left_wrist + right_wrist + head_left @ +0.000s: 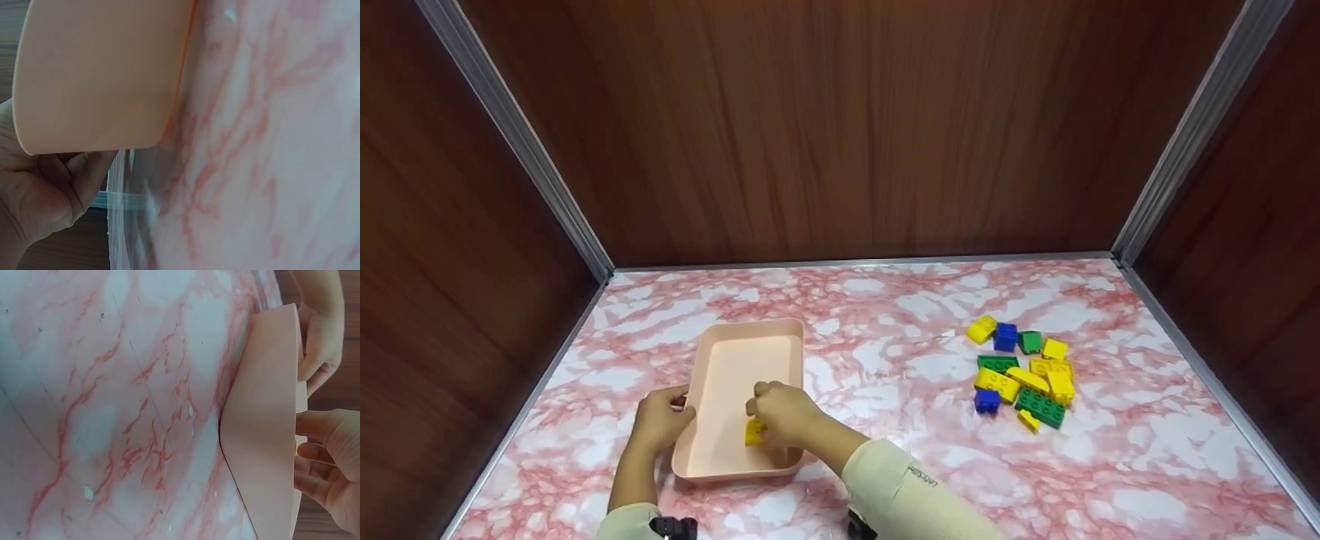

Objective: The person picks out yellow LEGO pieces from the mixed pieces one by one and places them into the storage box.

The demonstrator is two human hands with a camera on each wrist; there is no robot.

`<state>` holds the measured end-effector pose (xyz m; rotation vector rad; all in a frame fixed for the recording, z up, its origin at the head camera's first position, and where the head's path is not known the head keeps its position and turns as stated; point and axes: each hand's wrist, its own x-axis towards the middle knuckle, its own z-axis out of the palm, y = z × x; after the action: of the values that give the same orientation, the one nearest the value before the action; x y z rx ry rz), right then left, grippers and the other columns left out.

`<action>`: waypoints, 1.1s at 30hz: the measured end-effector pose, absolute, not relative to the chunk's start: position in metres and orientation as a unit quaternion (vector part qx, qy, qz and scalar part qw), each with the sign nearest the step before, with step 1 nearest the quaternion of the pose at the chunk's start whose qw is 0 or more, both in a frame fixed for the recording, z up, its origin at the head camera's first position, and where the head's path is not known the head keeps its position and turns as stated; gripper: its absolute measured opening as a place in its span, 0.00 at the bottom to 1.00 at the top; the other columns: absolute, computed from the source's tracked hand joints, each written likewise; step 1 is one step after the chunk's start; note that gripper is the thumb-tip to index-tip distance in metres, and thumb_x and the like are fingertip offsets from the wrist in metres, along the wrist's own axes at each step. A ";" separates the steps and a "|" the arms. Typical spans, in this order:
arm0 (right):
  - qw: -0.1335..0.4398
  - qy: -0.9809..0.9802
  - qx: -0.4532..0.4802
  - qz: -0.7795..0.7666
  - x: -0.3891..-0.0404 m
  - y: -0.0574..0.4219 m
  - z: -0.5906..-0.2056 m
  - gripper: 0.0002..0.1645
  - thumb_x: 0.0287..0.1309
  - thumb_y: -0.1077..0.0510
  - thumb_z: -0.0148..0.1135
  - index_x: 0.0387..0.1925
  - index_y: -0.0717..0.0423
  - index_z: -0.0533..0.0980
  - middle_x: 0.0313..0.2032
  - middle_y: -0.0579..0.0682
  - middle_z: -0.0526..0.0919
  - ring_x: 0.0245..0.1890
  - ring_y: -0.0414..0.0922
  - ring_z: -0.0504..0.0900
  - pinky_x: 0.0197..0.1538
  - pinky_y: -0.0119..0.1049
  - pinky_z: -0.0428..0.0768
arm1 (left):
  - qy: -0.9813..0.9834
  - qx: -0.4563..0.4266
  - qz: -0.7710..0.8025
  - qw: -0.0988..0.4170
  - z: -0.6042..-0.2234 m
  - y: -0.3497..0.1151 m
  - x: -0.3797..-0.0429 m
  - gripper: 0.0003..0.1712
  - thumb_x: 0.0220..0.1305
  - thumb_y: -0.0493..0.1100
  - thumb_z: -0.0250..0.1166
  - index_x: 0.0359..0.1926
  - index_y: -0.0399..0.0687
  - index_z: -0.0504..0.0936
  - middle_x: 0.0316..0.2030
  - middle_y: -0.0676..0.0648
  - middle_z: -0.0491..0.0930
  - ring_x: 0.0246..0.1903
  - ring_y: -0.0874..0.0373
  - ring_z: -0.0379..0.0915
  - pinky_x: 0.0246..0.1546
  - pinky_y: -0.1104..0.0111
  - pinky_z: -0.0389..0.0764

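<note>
A shallow peach tray (735, 375) lies left of centre on the marbled table. At its left side my left hand (660, 420) holds the rim, the thumb at the edge. The left wrist view shows this hand (45, 185) against the tray's wall (101, 79), its fingertips partly hidden. Over the tray's near right part, my right hand (784, 412) has curled fingers about a yellow toy brick (754, 431), mostly covered by the hand. In the right wrist view only a sliver of yellow shows between the fingers of this hand (332, 461), behind the tray wall (259, 422).
On the right of the table lies a loose group of toy bricks: several yellow ones (997, 384), green ones (1040, 407) and two blue ones (1005, 337). Brown wood-grain panels (855, 135) with metal edging stand around the back and sides of the marbled table (900, 465).
</note>
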<state>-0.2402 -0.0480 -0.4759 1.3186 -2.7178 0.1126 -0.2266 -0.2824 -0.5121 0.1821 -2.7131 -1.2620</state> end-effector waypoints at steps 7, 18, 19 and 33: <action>0.061 -0.899 0.421 0.109 -0.233 -0.022 -0.471 0.16 0.46 0.55 0.75 0.41 0.45 0.85 0.36 0.41 0.75 0.36 0.39 0.76 0.32 0.27 0.76 | -0.899 0.057 -0.428 0.069 -0.515 -0.280 -0.225 0.25 0.52 0.29 0.59 0.54 0.27 0.79 0.35 0.36 0.84 0.38 0.45 0.82 0.34 0.62 0.84; 0.132 -0.880 0.403 0.215 -0.230 0.060 -0.481 0.14 0.46 0.60 0.73 0.39 0.56 0.84 0.39 0.48 0.79 0.39 0.45 0.80 0.42 0.36 0.81 | -0.897 0.059 -0.434 0.061 -0.514 -0.283 -0.224 0.24 0.54 0.29 0.59 0.55 0.26 0.78 0.36 0.36 0.84 0.39 0.45 0.82 0.34 0.62 0.84; 0.139 -0.878 0.399 0.224 -0.229 0.068 -0.483 0.14 0.46 0.61 0.73 0.38 0.56 0.84 0.38 0.48 0.79 0.39 0.45 0.80 0.42 0.37 0.81 | -0.898 0.057 -0.433 0.058 -0.513 -0.283 -0.224 0.25 0.55 0.29 0.59 0.55 0.26 0.78 0.36 0.36 0.84 0.39 0.44 0.82 0.34 0.61 0.84; 0.178 -0.888 0.327 0.270 -0.232 0.159 -0.473 0.14 0.46 0.64 0.74 0.39 0.59 0.82 0.39 0.51 0.79 0.40 0.49 0.79 0.46 0.45 0.80 | -0.903 0.055 -0.420 0.070 -0.511 -0.283 -0.224 0.25 0.54 0.29 0.59 0.55 0.26 0.78 0.36 0.36 0.84 0.39 0.43 0.82 0.36 0.60 0.84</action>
<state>-0.2322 0.1590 -0.4729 0.9239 -2.5115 0.7644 -0.2236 -0.2826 -0.5112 0.1643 -2.7175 -1.2626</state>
